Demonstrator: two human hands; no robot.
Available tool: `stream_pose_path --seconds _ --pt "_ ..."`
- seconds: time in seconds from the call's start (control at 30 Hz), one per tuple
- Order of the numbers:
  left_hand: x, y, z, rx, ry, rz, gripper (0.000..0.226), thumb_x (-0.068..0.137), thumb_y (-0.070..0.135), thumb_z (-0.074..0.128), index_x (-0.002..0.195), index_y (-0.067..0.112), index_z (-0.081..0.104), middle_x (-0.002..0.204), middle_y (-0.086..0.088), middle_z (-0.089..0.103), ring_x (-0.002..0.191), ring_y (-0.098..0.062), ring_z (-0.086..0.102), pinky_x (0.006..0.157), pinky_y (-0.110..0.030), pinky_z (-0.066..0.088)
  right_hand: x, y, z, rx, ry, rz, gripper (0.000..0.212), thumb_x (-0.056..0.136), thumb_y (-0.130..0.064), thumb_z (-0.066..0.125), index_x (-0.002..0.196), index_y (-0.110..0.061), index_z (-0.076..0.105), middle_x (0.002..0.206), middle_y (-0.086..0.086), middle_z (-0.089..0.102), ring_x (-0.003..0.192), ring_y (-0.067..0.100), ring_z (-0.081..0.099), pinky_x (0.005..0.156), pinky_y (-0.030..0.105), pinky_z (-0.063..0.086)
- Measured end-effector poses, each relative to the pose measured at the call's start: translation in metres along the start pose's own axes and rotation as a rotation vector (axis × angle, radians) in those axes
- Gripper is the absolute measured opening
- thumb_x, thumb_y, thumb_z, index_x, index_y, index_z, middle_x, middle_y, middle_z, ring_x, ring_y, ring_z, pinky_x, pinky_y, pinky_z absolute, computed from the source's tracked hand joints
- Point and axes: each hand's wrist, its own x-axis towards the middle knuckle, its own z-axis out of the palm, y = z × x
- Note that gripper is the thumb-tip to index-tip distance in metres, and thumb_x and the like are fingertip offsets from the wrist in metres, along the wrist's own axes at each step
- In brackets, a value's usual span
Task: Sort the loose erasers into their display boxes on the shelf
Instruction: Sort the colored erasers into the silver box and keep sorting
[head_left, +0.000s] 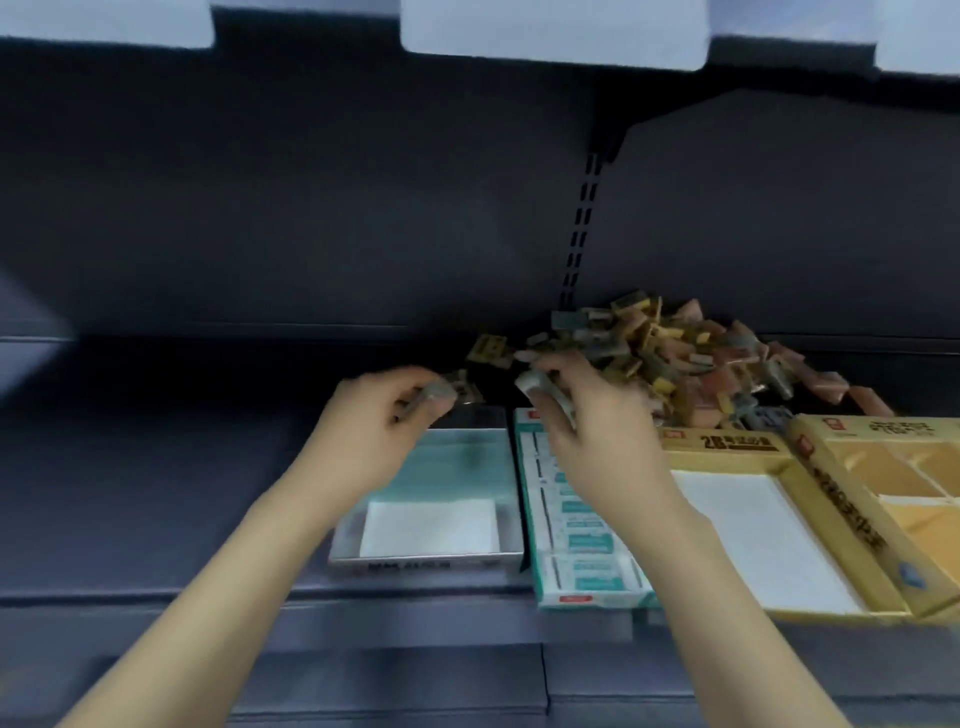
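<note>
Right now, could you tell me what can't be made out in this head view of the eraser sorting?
- Print on the loose erasers: too small and blurred.
- Back of the teal-lined box: covered by the left hand.
- Item in the right hand: mostly hidden by its fingers.
- Compartmented yellow box: cut off by the right edge.
- Lettering on the box fronts: motion-blurred.

Motion blur softens the whole view. Print on the teal display box (576, 525) is illegible. To its right, the far yellow box (883, 467) is cut off by the frame edge. Behind it, the eraser pile (675, 358) merges into indistinct shapes. The left hand (374, 421) and right hand (587, 415) hold small blurred, unidentifiable pieces.
</note>
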Motion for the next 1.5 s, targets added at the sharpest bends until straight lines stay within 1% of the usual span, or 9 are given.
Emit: stream_pose_path --seconds 0.13,0.27,0.37,0.53,0.73,0.93,1.2,1.33,1.5 --pt "-0.022 -0.016 -0.022 -0.148 0.01 -0.111 0.012 0.093 0.021 0.054 0.09 0.032 0.06 0.083 0.006 0.071 0.062 -0.006 0.064 0.061 -0.018 0.049 -0.012 -0.022 0.017 0.109 -0.032 0.079 0.02 0.093 -0.02 0.056 0.113 -0.017 0.056 0.09 0.008 0.067 0.071 0.02 0.059 0.059 0.032 0.04" --pt "-0.037 -0.028 -0.033 -0.247 0.0 -0.161 0.027 0.09 0.019 0.058 0.104 0.042 0.062 0.109 0.01 0.066 0.096 -0.007 0.063 0.088 -0.02 0.049 -0.026 -0.039 0.024 0.209 -0.062 0.159 0.016 0.095 -0.023 0.052 0.111 -0.024 0.054 0.07 0.011 0.062 0.06 0.014 0.051 0.053 0.024 0.037" --pt "-0.045 -0.03 -0.033 -0.338 0.004 -0.188 0.033 0.085 0.01 0.063 0.109 0.034 0.061 0.118 0.011 0.057 0.094 0.007 0.061 0.083 -0.006 0.045 -0.04 -0.049 0.026 0.273 -0.031 0.207 0.014 0.095 -0.024 0.052 0.106 -0.032 0.053 0.073 0.008 0.064 0.059 0.015 0.052 0.058 0.023 0.04" --pt "-0.051 -0.028 -0.03 -0.494 0.01 -0.22 0.041 0.078 0.006 0.069 0.117 0.017 0.062 0.119 0.009 0.055 0.086 0.005 0.064 0.079 -0.006 0.046 -0.058 -0.052 0.032 0.286 0.039 0.285 0.014 0.094 -0.024 0.054 0.106 -0.031 0.054 0.078 -0.011 0.061 0.072 0.008 0.054 0.063 0.014 0.039" --pt "-0.048 -0.021 -0.024 -0.475 0.07 -0.137 0.042 0.073 -0.001 0.073 0.101 0.029 0.065 0.105 0.007 0.061 0.088 -0.004 0.067 0.078 -0.015 0.051 -0.056 -0.047 0.033 0.261 0.051 0.325 0.017 0.093 -0.022 0.056 0.109 -0.028 0.055 0.077 0.0 0.063 0.06 0.014 0.05 0.06 0.026 0.041" --pt "-0.043 -0.019 -0.019 -0.246 0.108 -0.098 0.045 0.069 0.008 0.079 0.093 0.042 0.064 0.091 0.011 0.056 0.076 -0.008 0.059 0.071 -0.017 0.05 -0.054 -0.041 0.03 0.236 0.005 0.353 0.029 0.091 -0.013 0.058 0.113 -0.031 0.056 0.08 0.005 0.065 0.063 0.015 0.052 0.063 0.032 0.042" --pt "-0.045 -0.024 -0.021 -0.099 -0.01 -0.118 0.037 0.081 0.01 0.068 0.095 0.044 0.064 0.083 0.014 0.059 0.057 -0.008 0.047 0.058 -0.016 0.043 -0.052 -0.035 0.027 0.209 -0.032 0.353 0.029 0.088 -0.007 0.061 0.109 -0.026 0.064 0.085 -0.008 0.065 0.073 0.006 0.053 0.063 0.01 0.041" --pt "-0.045 -0.025 -0.022 -0.125 -0.036 -0.167 0.041 0.084 0.006 0.065 0.104 0.041 0.062 0.093 0.01 0.06 0.076 -0.018 0.062 0.073 -0.026 0.052 -0.05 -0.034 0.024 0.198 -0.047 0.341 0.027 0.088 -0.008 0.061 0.108 -0.025 0.065 0.081 -0.005 0.065 0.074 0.006 0.052 0.064 0.011 0.04" --pt "-0.042 -0.019 -0.03 -0.138 0.03 -0.211 0.026 0.077 0.005 0.072 0.082 0.026 0.059 0.078 0.006 0.065 0.064 -0.007 0.059 0.06 -0.012 0.046 -0.049 -0.033 0.024 0.2 -0.051 0.33 0.027 0.088 -0.008 0.061 0.108 -0.025 0.065 0.078 -0.003 0.065 0.072 0.008 0.052 0.063 0.011 0.041"
